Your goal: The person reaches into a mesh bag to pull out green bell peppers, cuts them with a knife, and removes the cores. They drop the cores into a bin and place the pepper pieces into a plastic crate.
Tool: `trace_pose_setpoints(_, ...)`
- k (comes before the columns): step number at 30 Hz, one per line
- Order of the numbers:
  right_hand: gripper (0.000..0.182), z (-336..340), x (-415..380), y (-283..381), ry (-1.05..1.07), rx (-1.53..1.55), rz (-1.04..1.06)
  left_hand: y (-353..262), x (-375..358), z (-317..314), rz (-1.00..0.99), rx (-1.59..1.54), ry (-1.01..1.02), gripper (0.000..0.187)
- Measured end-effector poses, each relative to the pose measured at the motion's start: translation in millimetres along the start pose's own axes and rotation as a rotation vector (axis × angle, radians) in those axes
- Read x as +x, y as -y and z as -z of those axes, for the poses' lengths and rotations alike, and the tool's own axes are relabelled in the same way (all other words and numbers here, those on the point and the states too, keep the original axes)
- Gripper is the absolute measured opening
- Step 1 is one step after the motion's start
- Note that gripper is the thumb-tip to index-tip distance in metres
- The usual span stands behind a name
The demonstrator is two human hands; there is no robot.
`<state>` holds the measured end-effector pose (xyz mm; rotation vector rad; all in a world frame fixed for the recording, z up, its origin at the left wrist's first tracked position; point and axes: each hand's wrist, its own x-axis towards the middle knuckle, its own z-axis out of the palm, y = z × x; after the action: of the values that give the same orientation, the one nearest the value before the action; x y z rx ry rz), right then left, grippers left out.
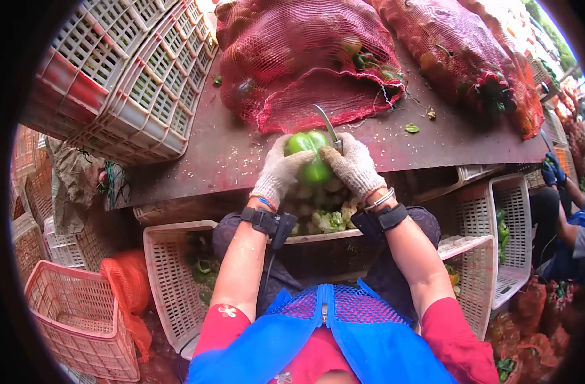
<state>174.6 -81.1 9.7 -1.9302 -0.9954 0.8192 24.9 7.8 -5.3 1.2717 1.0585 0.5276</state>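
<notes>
A green bell pepper (312, 152) is held up in front of my body, just off the near edge of the table. My left hand (277, 168), in a whitish work glove, is closed around its left side. In my gloved right hand (356, 165) is a small knife (325, 121) with a curved blade pointing up and away. The right thumb presses against the pepper's right side. Below my hands, pale green trimmings (331, 221) lie in a container between my knees. A red mesh sack (305, 57) of peppers lies open-mouthed on the table just beyond.
More filled mesh sacks (452, 57) lie along the table (196, 160). Stacked plastic crates (139, 89) stand at the left. Crates (171, 281) with peppers flank my legs, and a pink crate (81, 320) sits lower left. Another person's blue-gloved hands (552, 171) show at far right.
</notes>
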Motion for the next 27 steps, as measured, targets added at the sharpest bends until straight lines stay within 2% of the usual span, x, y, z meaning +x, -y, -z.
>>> trace_pose_setpoints(1,0.038,3,-5,-3,-0.022,-0.139,0.038,22,8,-4,-0.062,-0.07,-0.062,0.065)
trace_pose_setpoints(4,0.038,18,-18,-7,0.07,-0.421,0.091,33,5,-17,-0.115,-0.075,-0.21,0.065)
trace_pose_setpoints(5,0.037,20,-21,-3,0.042,-0.486,0.128,30,1,-22,-0.116,-0.09,-0.216,0.065)
trace_pose_setpoints(8,0.036,28,-13,15,0.179,-0.55,0.13,44,6,-35,-0.19,-0.076,-0.248,0.064)
trace_pose_setpoints(9,0.036,32,-12,25,0.24,-0.577,0.133,44,5,-37,-0.159,-0.027,-0.276,0.063)
trace_pose_setpoints(12,0.036,39,3,33,0.442,-0.609,0.153,42,3,-36,-0.245,0.142,-0.308,0.062)
trace_pose_setpoints(13,0.036,43,6,39,0.515,-0.638,0.089,40,3,-36,-0.245,0.109,-0.304,0.061)
trace_pose_setpoints(15,0.04,49,-1,39,0.571,-0.748,0.303,39,0,-38,-0.238,0.046,-0.291,0.06)
trace_pose_setpoints(17,0.043,53,-10,32,0.63,-0.713,0.214,37,-4,-39,-0.222,-0.013,-0.282,0.059)
trace_pose_setpoints(18,0.041,58,-23,32,0.649,-0.698,-0.091,35,-4,-39,-0.22,-0.043,-0.277,0.059)
trace_pose_setpoints(20,0.038,79,-60,37,0.591,-0.712,-0.165,46,5,-39,-0.27,-0.081,-0.289,0.062)
trace_pose_setpoints(22,0.038,97,-81,17,0.452,-0.749,0.019,50,9,-39,-0.341,-0.074,-0.321,0.064)
trace_pose_setpoints(23,0.038,97,-87,19,0.37,-0.634,-0.031,50,12,-36,-0.37,0.081,-0.331,0.068)
trace_pose_setpoints(26,0.047,63,-63,5,0.018,-0.391,0.055,14,6,-29,-0.333,0.474,-0.179,0.067)
trace_pose_setpoints(27,0.05,49,-47,1,-0.019,-0.358,0.042,7,6,-29,-0.309,0.511,-0.172,0.063)
